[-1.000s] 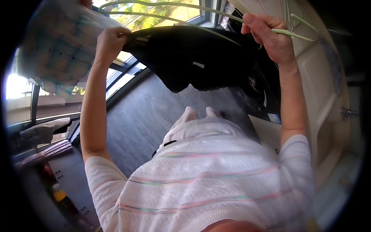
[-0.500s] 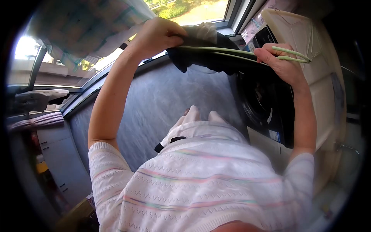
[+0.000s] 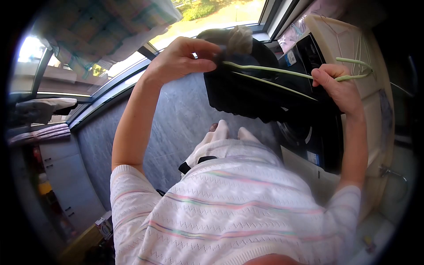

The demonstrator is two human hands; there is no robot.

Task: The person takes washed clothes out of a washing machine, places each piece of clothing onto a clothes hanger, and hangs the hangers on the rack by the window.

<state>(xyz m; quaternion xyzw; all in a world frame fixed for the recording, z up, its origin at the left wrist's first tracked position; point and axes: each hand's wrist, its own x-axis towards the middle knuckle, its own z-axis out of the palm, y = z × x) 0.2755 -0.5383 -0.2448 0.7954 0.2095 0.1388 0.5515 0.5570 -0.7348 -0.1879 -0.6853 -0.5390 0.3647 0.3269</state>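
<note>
A pale green clothes hanger (image 3: 274, 70) stretches sideways between my hands. My right hand (image 3: 340, 88) is wrapped round it near its hook end, fingers closed. At the other end, my left hand (image 3: 183, 59) pinches the edge of a black garment (image 3: 243, 95) between thumb and fingers. The hanger's far tip goes into the dark cloth by those fingertips and is hidden there. Below the hanger the garment hangs down in front of a black front-loading washing machine (image 3: 327, 145); what kind of garment it is I cannot tell.
A pale counter (image 3: 371, 97) to the right carries several thin wire hangers (image 3: 340, 37). Behind my hands is a window (image 3: 229, 13), with a checked cloth (image 3: 101, 31) hanging at the upper left. Grey cabinets (image 3: 70, 172) stand left of the grey floor (image 3: 145, 128).
Both hands have shifted to the right, and my left hand also sits a little lower. The black garment now hangs more spread out below the hanger.
</note>
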